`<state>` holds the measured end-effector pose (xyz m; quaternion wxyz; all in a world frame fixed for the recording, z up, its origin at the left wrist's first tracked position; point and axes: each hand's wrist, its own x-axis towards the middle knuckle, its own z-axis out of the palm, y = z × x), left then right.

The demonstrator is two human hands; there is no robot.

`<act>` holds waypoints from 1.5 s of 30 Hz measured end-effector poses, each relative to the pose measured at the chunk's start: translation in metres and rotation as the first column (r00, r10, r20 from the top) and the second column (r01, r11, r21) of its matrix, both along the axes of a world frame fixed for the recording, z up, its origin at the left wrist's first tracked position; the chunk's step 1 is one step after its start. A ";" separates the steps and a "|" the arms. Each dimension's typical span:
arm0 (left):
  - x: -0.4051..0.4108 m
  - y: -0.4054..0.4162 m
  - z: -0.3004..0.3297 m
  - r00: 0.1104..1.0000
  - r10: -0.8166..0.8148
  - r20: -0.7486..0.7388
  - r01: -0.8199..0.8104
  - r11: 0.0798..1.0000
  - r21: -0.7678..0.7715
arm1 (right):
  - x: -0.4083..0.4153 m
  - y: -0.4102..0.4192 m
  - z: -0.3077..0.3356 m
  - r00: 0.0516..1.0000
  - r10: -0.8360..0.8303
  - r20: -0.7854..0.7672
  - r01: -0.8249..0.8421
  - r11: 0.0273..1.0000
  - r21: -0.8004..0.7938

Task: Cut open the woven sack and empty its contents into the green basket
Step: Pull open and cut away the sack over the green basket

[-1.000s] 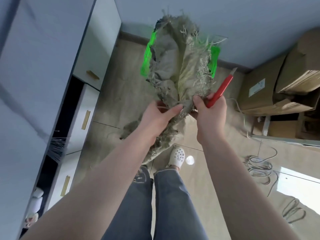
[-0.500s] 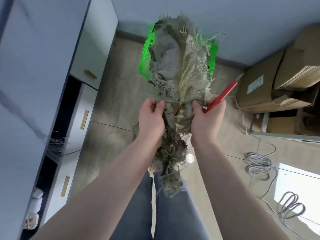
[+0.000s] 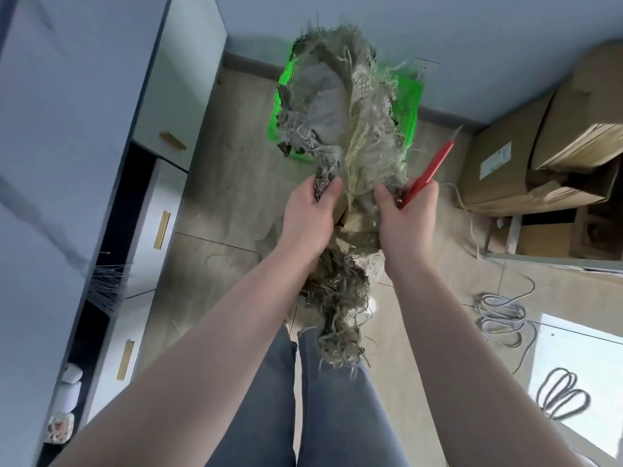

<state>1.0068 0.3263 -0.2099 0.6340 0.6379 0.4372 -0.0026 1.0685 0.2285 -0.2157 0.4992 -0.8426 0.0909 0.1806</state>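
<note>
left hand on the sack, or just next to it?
Touching. The head view shows the left hand with fingers and thumb curled round a bunched fold of the woven sack, no gap between them.

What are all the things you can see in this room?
frayed grey-beige woven sack: one, held up over the basket
bright green plastic basket: one, on the floor by the wall
red-handled utility knife: one, in the right hand
brown cardboard boxes: several, stacked at right
grey coiled cables: a few, on the floor at right
white cabinets with gold handles: along the left
left hand: grips the sack
right hand: holds sack and knife
</note>
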 end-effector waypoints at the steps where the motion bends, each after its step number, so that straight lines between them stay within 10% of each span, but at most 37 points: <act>1: 0.000 0.000 -0.001 1.000 0.019 0.014 -0.019 0.999 -0.040 | 0.000 -0.001 0.004 0.999 0.032 -0.013 -0.033 0.999 -0.024; 8: -0.003 0.002 -0.006 0.995 0.085 -0.050 -0.092 0.980 -0.179 | -0.011 -0.022 0.061 0.814 0.580 -0.019 -0.532 0.734 -0.423; 17: -0.007 0.004 -0.004 0.988 0.149 -0.037 -0.153 0.972 -0.179 | -0.025 -0.009 0.040 0.640 0.679 -0.360 -0.753 0.462 -0.469; 45: -0.008 0.009 -0.005 0.999 0.046 -0.013 -0.043 0.980 0.194 | -0.020 -0.004 0.039 0.745 0.597 -0.299 -0.660 0.590 -0.465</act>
